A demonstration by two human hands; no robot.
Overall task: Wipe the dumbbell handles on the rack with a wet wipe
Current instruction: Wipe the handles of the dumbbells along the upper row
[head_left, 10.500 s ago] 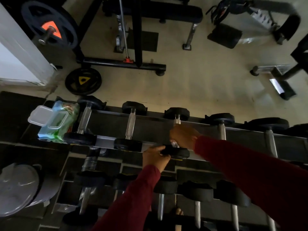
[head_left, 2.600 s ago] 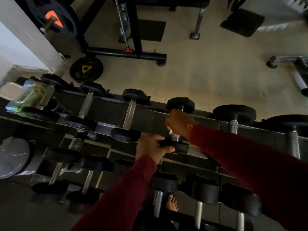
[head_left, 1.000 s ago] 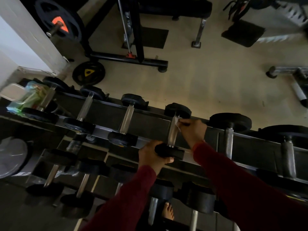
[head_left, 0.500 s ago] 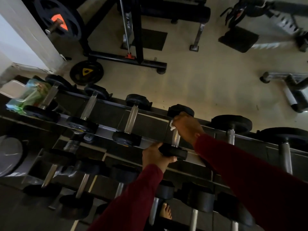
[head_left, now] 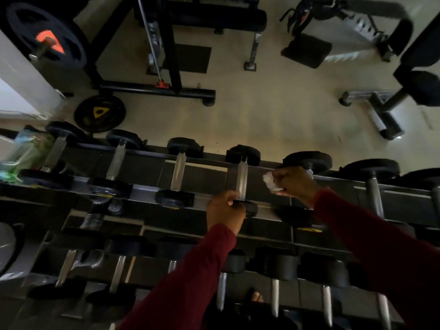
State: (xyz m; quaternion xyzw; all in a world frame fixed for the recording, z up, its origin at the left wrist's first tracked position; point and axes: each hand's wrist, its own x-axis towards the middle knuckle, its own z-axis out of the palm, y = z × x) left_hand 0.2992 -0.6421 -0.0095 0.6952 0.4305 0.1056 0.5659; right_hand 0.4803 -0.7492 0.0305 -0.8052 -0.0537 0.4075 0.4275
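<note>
A dark tiered rack (head_left: 147, 160) carries rows of dumbbells (head_left: 242, 177), a wipes packet (head_left: 22, 153) at its left end.

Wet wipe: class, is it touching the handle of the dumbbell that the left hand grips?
No: the wet wipe, bunched in the right hand, sits clear to the right of that dumbbell's handle, whose near end the left hand holds.

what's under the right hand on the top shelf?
The right hand, gripping a wadded wet wipe, covers the handle of the next dumbbell; only its far head shows. The handle's state cannot be seen.
</note>
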